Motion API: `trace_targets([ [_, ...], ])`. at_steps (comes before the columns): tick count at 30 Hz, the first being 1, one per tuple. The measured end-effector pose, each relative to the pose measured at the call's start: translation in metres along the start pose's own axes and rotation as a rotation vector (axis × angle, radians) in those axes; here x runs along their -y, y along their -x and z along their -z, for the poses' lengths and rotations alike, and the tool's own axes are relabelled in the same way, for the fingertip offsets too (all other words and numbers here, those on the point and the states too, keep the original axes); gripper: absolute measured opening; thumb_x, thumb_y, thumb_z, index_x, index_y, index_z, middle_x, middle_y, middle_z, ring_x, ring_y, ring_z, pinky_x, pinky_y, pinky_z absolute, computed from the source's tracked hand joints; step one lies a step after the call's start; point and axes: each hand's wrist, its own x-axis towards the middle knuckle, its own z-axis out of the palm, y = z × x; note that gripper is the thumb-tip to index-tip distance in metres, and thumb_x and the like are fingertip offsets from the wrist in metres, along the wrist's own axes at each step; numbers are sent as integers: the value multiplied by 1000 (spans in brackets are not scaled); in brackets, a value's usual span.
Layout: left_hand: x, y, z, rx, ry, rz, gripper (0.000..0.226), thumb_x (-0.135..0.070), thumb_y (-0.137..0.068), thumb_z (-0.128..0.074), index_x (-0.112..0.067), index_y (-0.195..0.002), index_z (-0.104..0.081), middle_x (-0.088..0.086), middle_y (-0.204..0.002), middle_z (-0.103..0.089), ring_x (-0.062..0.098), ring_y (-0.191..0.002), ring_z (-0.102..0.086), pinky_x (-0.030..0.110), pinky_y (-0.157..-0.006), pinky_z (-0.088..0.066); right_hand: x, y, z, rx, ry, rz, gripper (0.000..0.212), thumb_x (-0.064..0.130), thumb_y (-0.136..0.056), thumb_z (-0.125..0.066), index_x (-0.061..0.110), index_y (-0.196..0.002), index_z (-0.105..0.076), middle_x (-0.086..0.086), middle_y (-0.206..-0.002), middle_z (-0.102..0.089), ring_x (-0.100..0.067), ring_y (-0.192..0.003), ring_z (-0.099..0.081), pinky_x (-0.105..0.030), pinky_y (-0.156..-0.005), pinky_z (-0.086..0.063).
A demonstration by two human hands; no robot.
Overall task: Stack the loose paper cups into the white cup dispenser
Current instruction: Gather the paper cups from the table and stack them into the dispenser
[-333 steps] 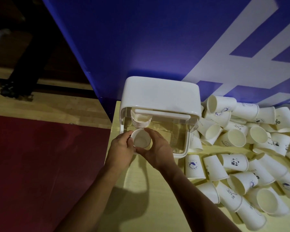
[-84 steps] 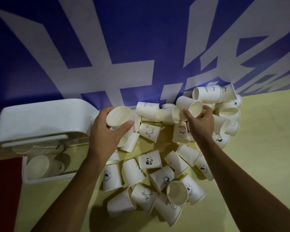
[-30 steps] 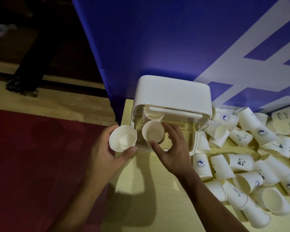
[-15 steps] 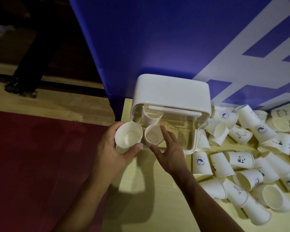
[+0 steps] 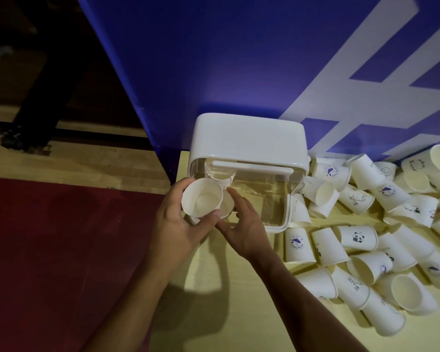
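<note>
White paper is all that needs moving here. One cup (image 5: 201, 199) faces the camera mouth-first in the left hand (image 5: 174, 229), whose fingers and thumb wrap its wall. A second cup (image 5: 228, 208), half hidden behind the first, is pinched between the thumb and curled fingers of the right hand (image 5: 243, 227).

Both hands are at the front left corner of the white cup dispenser (image 5: 247, 141). The nested stack (image 5: 220, 177) shows through the clear body, just beyond the fingertips. Its long axis seems to run away from the hands and in under the lid, so each cup probably has to go in along that line, mouth toward the person. The second cup lies nearer the stack (whether it already touches the stack is hidden), so it looks set to go in first. The left hand's cup, overlapping it on the left, would follow.

The count is two hands, two held cups, one dispenser and one stack, whose layers are too blurred to number. The loose cups (image 5: 357, 237) lie mostly on their sides on the yellow table (image 5: 214, 313), to the right of the dispenser and nearer the right hand. There are more than twenty, but they overlap and the frame edge cuts them off, so no exact count is possible.
</note>
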Motion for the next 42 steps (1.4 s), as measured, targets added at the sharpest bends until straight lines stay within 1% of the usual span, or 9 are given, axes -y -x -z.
trace_targets([
  [6,-6,-7,-9,17,25,-7,70,-33,-72,-90,-29,-133,-55,-9,-122,-64,10,-112,-60,20,-87,-50,0,2,10,41,-21,11,89,61,-86,-73,32,-158,-30,8,-150,-51,-6,-136,-48,-30,-107,-47],
  [12,-7,-12,-19,25,18,-22,69,-32,-72,-90,-25,-132,-57,-12,-121,-64,5,-112,-59,9,-83,-44,12,12,35,-12,-78,104,73,34,-93,-74,32,-154,-35,16,-149,-48,1,-131,-50,-18,-106,-42],
  [17,1,-13,-27,59,-14,-24,74,-41,-73,-88,-26,-137,-55,-13,-132,-60,2,-122,-54,9,-91,-42,23,5,46,30,-97,139,78,42,-90,-78,23,-155,-40,11,-144,-56,-8,-127,-57,-30,-103,-50],
  [21,5,-13,-32,99,-35,-13,72,-45,-76,-83,-33,-140,-53,-19,-135,-54,-7,-124,-48,5,-90,-40,26,3,44,43,-106,126,60,42,-90,-76,26,-143,-51,15,-133,-62,-10,-120,-61,-37,-97,-52],
  [23,9,-14,-34,121,-48,-10,70,-43,-79,-83,-35,-140,-52,-18,-136,-54,-1,-125,-50,13,-93,-45,24,3,42,50,-104,132,57,39,-91,-76,25,-141,-52,13,-132,-63,-12,-120,-61,-37,-97,-52],
  [27,16,-16,-39,148,-70,2,66,-39,-80,-83,-40,-138,-52,-20,-135,-54,1,-126,-51,21,-95,-48,16,4,35,8,4,149,67,46,-91,-71,20,-148,-46,8,-143,-58,-7,-130,-54,-20,-105,-43],
  [34,33,-19,-53,151,-164,116,73,-41,-79,-82,-35,-144,-49,-19,-143,-47,-2,-124,-44,6,-88,-33,3,1,27,54,63,138,67,39,-91,-74,16,-148,-47,1,-139,-59,-7,-125,-52,3,-97,-29],
  [37,38,-20,-58,169,-187,169,78,-42,-81,-80,-35,-149,-43,-16,-147,-46,1,-126,-42,18,-93,-35,-4,1,21,82,66,113,72,44,-92,-71,17,-152,-43,0,-141,-58,-10,-126,-53,-3,-98,-33],
  [42,41,-20,-59,162,-193,170,77,-40,-82,-79,-40,-149,-40,-14,-141,-51,8,-125,-48,25,-92,-40,-9,-2,10,94,26,71,73,48,-93,-68,18,-154,-41,1,-141,-58,-13,-127,-57,-37,-101,-52],
])
